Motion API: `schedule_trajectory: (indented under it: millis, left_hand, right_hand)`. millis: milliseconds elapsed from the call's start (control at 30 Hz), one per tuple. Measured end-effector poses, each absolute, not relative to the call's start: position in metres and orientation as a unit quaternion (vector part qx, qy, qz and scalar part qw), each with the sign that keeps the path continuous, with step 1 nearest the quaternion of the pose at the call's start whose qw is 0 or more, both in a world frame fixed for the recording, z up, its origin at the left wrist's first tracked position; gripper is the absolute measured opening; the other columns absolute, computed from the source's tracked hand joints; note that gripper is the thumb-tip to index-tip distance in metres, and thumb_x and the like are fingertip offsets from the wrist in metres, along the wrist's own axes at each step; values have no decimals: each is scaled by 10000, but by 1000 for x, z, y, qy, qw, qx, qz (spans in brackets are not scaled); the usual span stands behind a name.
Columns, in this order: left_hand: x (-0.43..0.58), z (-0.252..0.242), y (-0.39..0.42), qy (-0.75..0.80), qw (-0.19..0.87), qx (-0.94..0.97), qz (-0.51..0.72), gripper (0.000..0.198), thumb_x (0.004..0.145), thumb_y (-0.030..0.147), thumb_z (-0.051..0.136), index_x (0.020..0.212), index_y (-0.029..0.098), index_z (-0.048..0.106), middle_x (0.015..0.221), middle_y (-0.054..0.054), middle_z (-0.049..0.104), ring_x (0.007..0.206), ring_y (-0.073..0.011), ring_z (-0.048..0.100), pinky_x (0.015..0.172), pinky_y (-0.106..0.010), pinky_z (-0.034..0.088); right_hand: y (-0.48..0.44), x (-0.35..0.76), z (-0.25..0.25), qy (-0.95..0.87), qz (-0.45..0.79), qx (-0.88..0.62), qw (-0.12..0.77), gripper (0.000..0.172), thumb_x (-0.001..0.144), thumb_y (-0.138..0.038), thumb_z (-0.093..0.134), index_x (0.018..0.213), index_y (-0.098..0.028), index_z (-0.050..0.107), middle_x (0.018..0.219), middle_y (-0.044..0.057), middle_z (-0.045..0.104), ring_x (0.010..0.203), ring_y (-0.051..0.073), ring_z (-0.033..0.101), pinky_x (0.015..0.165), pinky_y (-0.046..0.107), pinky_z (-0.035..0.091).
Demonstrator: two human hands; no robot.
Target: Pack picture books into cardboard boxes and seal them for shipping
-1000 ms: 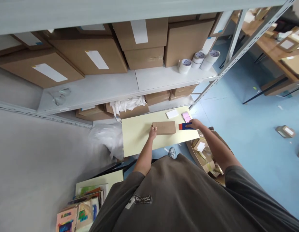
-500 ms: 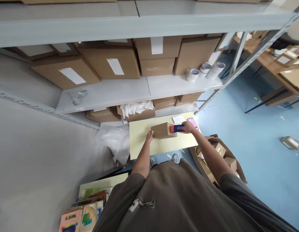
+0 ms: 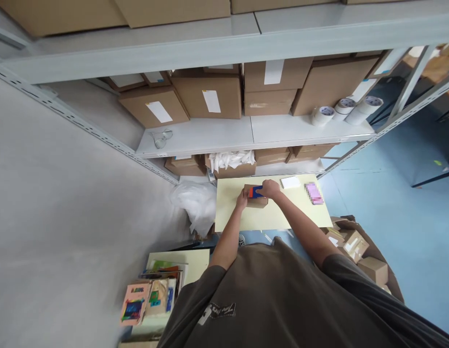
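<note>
**Item 1:** flat kraft-cardboard box (image 3: 257, 202), lying on a pale yellow board (image 3: 282, 213), near the board's far edge and left of centre. Its flaps and seams are too obscured to assess.

**Item 2:** blue-and-orange handheld tape dispenser (image 3: 255, 192), resting on the box's top face. No strip of tape can be made out.

**Left hand** (image 3: 242, 198): fingers curled against the left end of the box, partly closed and bracing it.

**Right hand** (image 3: 270, 189): closed around the dispenser's blue body, directly above the box.

**Also on the board:** white rectangular card (image 3: 290, 182) just right of the hand, and a pink packet (image 3: 313, 193), blurred, further right. Both lie apart from the box.

**Surroundings:** open cardboard carton (image 3: 389, 282) of small parcels, lower right; crumpled white plastic wrap (image 3: 193, 205) beside the board's left edge; stacked colourful picture books (image 3: 148, 299), lower left.

**Progress:** the dispenser is on the box, but any taping done cannot be confirmed.

**Change from the earlier frame:** the dispenser, earlier beside the box, now sits on top of it, and the pink packet no longer lies close to the right hand.
</note>
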State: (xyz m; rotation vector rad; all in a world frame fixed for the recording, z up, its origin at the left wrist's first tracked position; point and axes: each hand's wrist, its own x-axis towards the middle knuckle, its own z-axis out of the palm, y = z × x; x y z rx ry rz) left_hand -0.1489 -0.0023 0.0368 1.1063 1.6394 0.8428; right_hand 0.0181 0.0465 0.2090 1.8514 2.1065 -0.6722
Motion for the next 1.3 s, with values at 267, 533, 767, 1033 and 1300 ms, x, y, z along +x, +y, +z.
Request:
schedule_trajectory:
  millis: [267,533,767,1033,1300]
  left_hand:
    - [-101,42,-8,708,442,453,315,572,1124,547,294,1490,216,586,1358,-122,749,1251,-300,694,1052,-418,540]
    - [-86,48,-2,712,449,462,280,528,1116,546,365,1451,229,622,1394,-125,733,1304,-313,671,1101,-415,507]
    - [-91,48,-2,708,449,475,266,572,1109,584,360,1463,217,620,1434,-129,712,1342,-320,647,1120,-415,499]
    - [-86,47,1,732,433,466,245,584,1113,584,336,1457,199,609,1446,-145,699,1356,-315,638,1131,-418,494]
    - [-86,46,0,739,423,467,239,611,1087,615,386,1511,214,565,1442,-147,704,1338,-327,654,1109,-430,501]
  right_hand:
    - [42,113,201,709,-257,647,115,493,886,-632,747,1082,-183,800,1110,175,787,1064,323,739,829,333,544]
    - [31,252,185,660,-247,697,134,485,883,-660,744,996,-192,800,1010,164,782,965,312,737,746,330,511]
    - [40,200,144,669,-266,684,117,627,870,-700,740,1136,-133,781,1029,224,782,944,329,748,788,353,534]
    - [1,205,80,581,-265,763,99,498,1082,-449,444,1325,-77,668,1211,262,743,1144,319,715,910,363,516]
    - [-14,194,61,530,-328,774,111,435,1030,-451,541,1333,-172,681,1260,233,732,1235,347,686,1001,430,504]
